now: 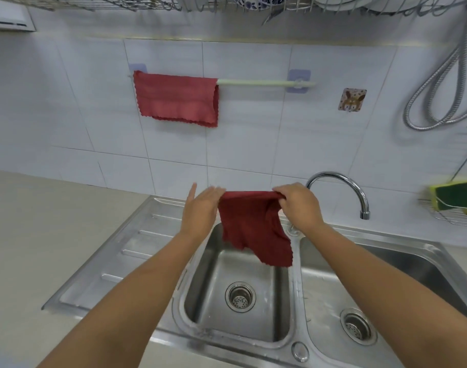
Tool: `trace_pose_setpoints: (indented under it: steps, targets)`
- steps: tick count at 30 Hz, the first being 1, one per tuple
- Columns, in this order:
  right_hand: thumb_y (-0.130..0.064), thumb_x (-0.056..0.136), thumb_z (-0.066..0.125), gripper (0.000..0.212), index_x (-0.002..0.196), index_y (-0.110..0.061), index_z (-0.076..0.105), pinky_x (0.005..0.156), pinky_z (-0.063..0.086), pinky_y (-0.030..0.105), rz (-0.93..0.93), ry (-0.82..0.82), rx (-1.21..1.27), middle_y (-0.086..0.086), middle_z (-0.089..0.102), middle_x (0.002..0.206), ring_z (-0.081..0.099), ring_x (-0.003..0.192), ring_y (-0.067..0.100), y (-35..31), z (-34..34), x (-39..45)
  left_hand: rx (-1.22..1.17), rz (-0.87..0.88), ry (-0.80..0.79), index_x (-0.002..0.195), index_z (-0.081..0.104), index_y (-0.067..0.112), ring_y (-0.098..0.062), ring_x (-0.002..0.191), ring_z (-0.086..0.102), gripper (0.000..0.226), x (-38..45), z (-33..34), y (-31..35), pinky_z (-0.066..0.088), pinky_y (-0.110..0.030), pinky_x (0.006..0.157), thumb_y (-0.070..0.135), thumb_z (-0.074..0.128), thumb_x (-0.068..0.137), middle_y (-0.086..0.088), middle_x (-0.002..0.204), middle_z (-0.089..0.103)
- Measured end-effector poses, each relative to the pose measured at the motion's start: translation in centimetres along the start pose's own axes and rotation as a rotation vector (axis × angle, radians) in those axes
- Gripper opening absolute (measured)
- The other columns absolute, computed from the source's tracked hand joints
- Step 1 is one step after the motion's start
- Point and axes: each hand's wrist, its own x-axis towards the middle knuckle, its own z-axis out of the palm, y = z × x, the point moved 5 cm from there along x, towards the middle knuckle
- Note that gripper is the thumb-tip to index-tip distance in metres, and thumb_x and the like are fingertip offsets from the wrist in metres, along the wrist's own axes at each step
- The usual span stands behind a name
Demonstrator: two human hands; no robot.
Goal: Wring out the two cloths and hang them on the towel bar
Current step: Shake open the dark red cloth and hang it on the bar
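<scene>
One red cloth (175, 98) hangs folded over the left half of the pale green towel bar (264, 82) on the tiled wall. A second, darker red cloth (253, 227) hangs spread above the left sink basin (200, 288). My right hand (298, 205) pinches its upper right corner. My left hand (203, 208) holds its upper left edge, the fingers fairly straight with the thumb out. The cloth's lower edge dangles loose over the basin. The bar's right half is bare.
A chrome faucet (341, 189) arches just right of my right hand. A second basin (386, 301) lies to the right, a drainboard (126, 256) to the left. Sponges (455, 195) sit in a wire rack at far right. A dish rack (227, 4) hangs overhead; a hose (439, 83) loops down.
</scene>
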Motion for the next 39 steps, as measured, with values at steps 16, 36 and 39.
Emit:
trace_pose_setpoints:
  steps: [16, 36, 39]
  targets:
    - [-0.033, 0.082, 0.068, 0.025, 0.090, -0.009, 0.067, 0.075, 0.044, 0.035, -0.045, -0.732, -0.174, 0.011, 0.066, 0.102, 0.060, 0.101, 0.029, 1.6, 8.2, -5.8, 0.044, -0.202, -0.656, 0.106, 0.072, 0.027, -0.027, 0.098, 0.064, 0.032, -5.4, 6.4, -2.5, 0.050, -0.033, 0.080, 0.016, 0.043, 0.096, -0.004, 0.106, 0.072]
    - [0.001, 0.085, 0.046, 0.056, 0.131, -0.031, 0.055, 0.086, 0.048, 0.033, -0.129, 0.049, 0.047, 0.000, 0.070, 0.112, 0.061, 0.102, 0.020, -0.6, -0.6, 0.1, -0.143, -0.031, -0.055, 0.132, 0.057, 0.017, -0.027, 0.123, 0.055, 0.042, 2.7, -3.6, -1.0, 0.043, -0.037, 0.105, 0.002, 0.043, 0.096, -0.007, 0.132, 0.061]
    - [-0.003, 0.086, 0.045, 0.048, 0.119, -0.030, 0.066, 0.081, 0.049, 0.033, -0.066, -0.677, -0.175, 0.006, 0.071, 0.106, 0.065, 0.102, 0.028, 1.7, 6.2, -4.7, -0.153, -0.155, -0.929, 0.109, 0.068, 0.008, -0.034, 0.104, 0.064, 0.025, -4.6, 3.5, -3.1, 0.046, -0.030, 0.084, 0.007, 0.047, 0.095, -0.013, 0.103, 0.070]
